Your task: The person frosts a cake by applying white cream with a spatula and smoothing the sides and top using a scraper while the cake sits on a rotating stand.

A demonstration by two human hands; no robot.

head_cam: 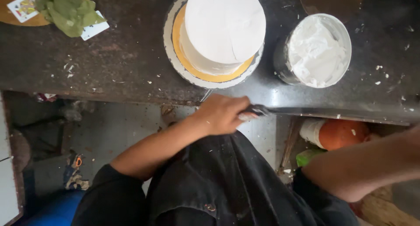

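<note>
My left hand is closed around the dark handle of a long flat spatula, whose blade lies along the front edge of the dark counter. Just beyond the hand stands a tall white frosted cake on a gold board and a round turntable. To the cake's right is a metal bowl full of white cream. My right forearm reaches off the right edge, and its hand is out of the frame.
A green cloth and playing cards lie on a gold board at the counter's back left. White crumbs speckle the counter. Under the counter sit an orange and white container and a green item. A blue tub is at bottom left.
</note>
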